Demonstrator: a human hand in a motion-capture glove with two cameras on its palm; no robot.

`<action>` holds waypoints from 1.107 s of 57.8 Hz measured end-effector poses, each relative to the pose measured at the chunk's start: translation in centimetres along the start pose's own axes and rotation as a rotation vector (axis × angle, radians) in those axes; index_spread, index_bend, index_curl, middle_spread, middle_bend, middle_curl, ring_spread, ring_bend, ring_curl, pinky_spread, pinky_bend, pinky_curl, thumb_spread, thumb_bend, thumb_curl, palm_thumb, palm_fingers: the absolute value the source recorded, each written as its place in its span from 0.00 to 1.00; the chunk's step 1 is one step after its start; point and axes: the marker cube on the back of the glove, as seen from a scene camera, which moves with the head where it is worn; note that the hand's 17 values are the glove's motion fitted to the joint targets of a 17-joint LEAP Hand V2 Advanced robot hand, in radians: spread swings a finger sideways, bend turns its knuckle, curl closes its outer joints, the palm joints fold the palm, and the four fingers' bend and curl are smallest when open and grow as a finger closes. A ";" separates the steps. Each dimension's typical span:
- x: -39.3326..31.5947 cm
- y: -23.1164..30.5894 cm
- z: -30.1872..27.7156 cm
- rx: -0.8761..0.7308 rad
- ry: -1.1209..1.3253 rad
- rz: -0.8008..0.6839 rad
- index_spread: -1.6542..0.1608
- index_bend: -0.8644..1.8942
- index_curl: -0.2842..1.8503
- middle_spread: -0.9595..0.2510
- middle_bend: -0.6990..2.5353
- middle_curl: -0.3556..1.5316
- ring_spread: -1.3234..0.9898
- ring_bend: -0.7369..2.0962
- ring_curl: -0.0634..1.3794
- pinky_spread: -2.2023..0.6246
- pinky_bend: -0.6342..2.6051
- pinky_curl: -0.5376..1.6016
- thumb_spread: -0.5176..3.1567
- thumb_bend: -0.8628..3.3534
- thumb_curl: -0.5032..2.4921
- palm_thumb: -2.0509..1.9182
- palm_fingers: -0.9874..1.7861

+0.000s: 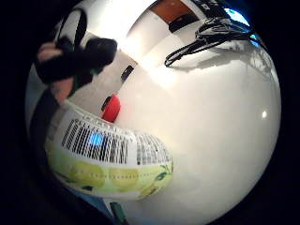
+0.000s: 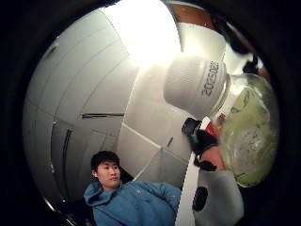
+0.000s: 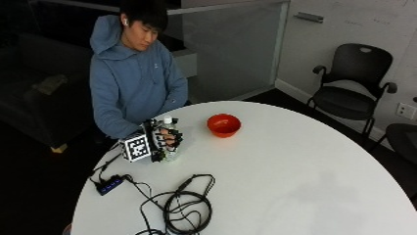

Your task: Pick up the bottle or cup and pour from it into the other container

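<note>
Already your gloved right hand wraps its fingers around the capped bottle, held upright near the white table's edge, well short of the red bowl, likely so you can carry it there to pour.

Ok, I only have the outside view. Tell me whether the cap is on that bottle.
Observer: The thumb side palm view shows a white ribbed cap on the bottle, with a date printed on it.
Operator: Describe the label.
Observer: The little finger side view shows a barcode above a band of lemons.
Operator: Confirm the grasp.
Observer: The gloved right hand has its fingers curled round the bottle; the red bowl stands apart on the white table.
</note>
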 end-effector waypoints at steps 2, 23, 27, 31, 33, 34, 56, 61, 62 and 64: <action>0.0 0.1 0.2 0.018 0.007 -0.001 0.80 0.39 0.22 0.85 0.36 0.39 0.58 0.49 0.26 0.82 0.43 0.38 0.35 0.21 0.31 0.74 0.67; -2.9 -2.4 3.9 -0.102 0.240 -0.009 0.85 0.37 0.28 0.77 0.33 0.42 0.51 0.45 0.31 0.72 0.41 0.41 0.24 0.20 0.36 0.78 0.78; -4.2 -3.1 5.2 -0.213 0.354 -0.037 0.85 0.37 0.29 0.76 0.33 0.42 0.50 0.45 0.31 0.71 0.41 0.41 0.23 0.20 0.37 0.77 0.78; -5.5 -3.9 6.9 -0.320 0.481 -0.055 0.85 0.37 0.29 0.75 0.33 0.43 0.50 0.44 0.32 0.71 0.40 0.41 0.22 0.20 0.37 0.77 0.79; -6.3 -4.4 7.9 -0.376 0.548 -0.054 0.85 0.37 0.29 0.75 0.33 0.43 0.50 0.44 0.32 0.71 0.40 0.41 0.22 0.20 0.38 0.77 0.79; -6.7 -4.7 8.4 -0.405 0.582 -0.052 0.86 0.37 0.29 0.75 0.33 0.43 0.50 0.44 0.33 0.71 0.40 0.41 0.22 0.20 0.38 0.77 0.79; -10.3 -10.1 17.5 -0.916 1.279 0.073 0.86 0.37 0.31 0.76 0.33 0.45 0.50 0.44 0.35 0.70 0.39 0.42 0.20 0.20 0.39 0.77 0.79; -10.5 -10.2 19.5 -0.990 1.435 0.111 0.86 0.37 0.31 0.75 0.32 0.45 0.50 0.44 0.35 0.70 0.39 0.42 0.20 0.19 0.39 0.77 0.79; -10.5 -10.1 19.9 -1.012 1.467 0.112 0.86 0.37 0.31 0.75 0.32 0.45 0.50 0.44 0.35 0.71 0.39 0.42 0.20 0.19 0.39 0.77 0.79; -10.6 -10.1 21.0 -1.054 1.526 0.118 0.86 0.37 0.31 0.75 0.32 0.45 0.50 0.44 0.35 0.70 0.39 0.42 0.20 0.19 0.39 0.77 0.79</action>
